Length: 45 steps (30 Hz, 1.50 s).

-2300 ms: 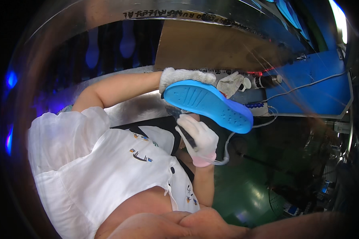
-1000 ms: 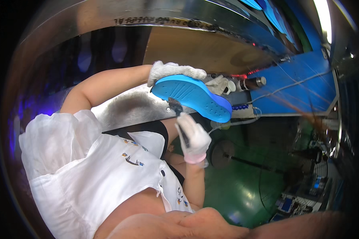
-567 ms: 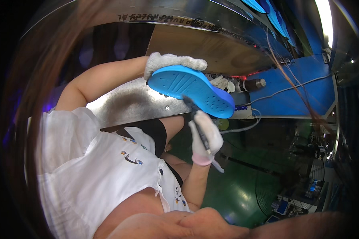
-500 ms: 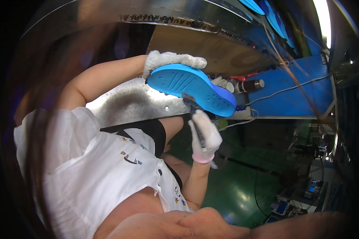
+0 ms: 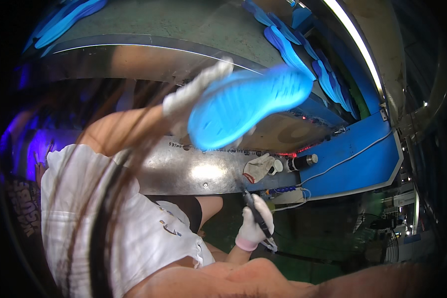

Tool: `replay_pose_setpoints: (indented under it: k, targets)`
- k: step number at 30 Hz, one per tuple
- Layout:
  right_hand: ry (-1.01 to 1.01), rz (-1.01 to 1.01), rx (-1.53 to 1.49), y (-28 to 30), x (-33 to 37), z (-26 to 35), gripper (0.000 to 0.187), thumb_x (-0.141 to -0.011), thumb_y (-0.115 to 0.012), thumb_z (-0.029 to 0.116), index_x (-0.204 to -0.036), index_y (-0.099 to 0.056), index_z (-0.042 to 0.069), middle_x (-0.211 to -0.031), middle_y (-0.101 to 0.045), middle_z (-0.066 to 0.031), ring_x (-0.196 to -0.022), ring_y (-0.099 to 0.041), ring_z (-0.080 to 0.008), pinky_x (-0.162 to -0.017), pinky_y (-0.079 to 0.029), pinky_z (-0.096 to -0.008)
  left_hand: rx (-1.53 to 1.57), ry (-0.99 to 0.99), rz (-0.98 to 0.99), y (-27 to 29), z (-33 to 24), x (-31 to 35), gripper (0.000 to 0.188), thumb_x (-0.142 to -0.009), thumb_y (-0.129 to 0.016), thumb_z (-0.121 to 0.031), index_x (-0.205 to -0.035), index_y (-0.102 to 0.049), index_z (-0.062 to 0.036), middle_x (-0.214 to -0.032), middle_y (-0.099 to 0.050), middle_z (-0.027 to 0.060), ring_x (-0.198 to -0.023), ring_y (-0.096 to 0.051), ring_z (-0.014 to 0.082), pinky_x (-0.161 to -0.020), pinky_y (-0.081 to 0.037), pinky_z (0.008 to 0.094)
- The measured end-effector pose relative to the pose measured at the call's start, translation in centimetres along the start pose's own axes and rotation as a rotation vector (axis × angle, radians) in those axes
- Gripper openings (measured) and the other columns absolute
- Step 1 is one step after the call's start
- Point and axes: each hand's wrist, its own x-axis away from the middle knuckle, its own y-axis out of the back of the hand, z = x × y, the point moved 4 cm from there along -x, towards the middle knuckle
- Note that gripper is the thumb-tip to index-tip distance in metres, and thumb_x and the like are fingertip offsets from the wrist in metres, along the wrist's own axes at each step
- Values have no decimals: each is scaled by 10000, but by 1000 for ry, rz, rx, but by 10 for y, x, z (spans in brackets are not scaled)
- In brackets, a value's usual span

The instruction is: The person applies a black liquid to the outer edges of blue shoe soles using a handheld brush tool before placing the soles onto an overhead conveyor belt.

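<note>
My left hand point(image 5: 196, 89), in a white knitted glove, grips a blue shoe sole point(image 5: 248, 107) by its far-left side. The sole is raised above the metal bench and blurred by motion, with its grooved face turned to me. Lower down, my right hand point(image 5: 256, 221), also gloved in white, is closed round a slim black pen-like tool point(image 5: 257, 216). Its thin tip points up and away, apart from the sole. What kind of tool this is, I cannot tell.
On the shiny metal bench point(image 5: 184, 171) lie a loose glove point(image 5: 258, 168), a white cup point(image 5: 278, 166) and a dark bottle point(image 5: 303, 162). A blue panel point(image 5: 352, 149) with a white cable stands right. More blue soles point(image 5: 285, 49) rest on the green belt point(image 5: 184, 25) behind.
The sole has swung up and turned, its right end now higher. My right hand has dropped, and its tool has come away from the sole's edge. My view has tilted upward.
</note>
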Motion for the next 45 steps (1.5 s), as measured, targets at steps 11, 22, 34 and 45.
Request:
replay_pose_setpoints:
  k: [11,22,34,45]
  targets:
    - [-351,-136,40,-12,10,-26,237,-806,-651,-99,-1042,-633,-85,-1037,-695,-166,-903,-680,-221,-843,-557,-335,13,267,-45,1,13,-45,198,-967,-634,-176,-1086,-609,-20,-889,-659,119,-693,-666,163,-558,-574,235]
    - [-469,-298,-26,2,40,-62,256,-805,-681,-66,-1058,-644,-71,-1027,-691,-140,-905,-668,-200,-846,-542,-320,-2117,-351,-288,-56,-10,-258,541,-945,-509,-549,-1203,-690,-109,-1487,-400,253,-1317,-425,410,-1113,-332,510]
    - [-610,-364,-148,-7,49,-102,273,-795,-699,-69,-1062,-642,-63,-982,-667,-106,-861,-641,-181,-816,-530,-303,-2052,-513,-200,-45,-94,-170,477,-946,-514,-481,-955,-734,-57,-1183,-649,179,-1129,-590,352,-1003,-454,419]
    - [-609,-144,-52,-66,14,-84,238,-832,-697,-62,-1063,-642,-86,-978,-676,-127,-846,-660,-181,-783,-548,-288,-2089,774,-1480,248,-276,-38,628,-895,-652,-323,-1459,-456,-130,-1506,-454,119,-1339,-493,354,-1008,-471,548]
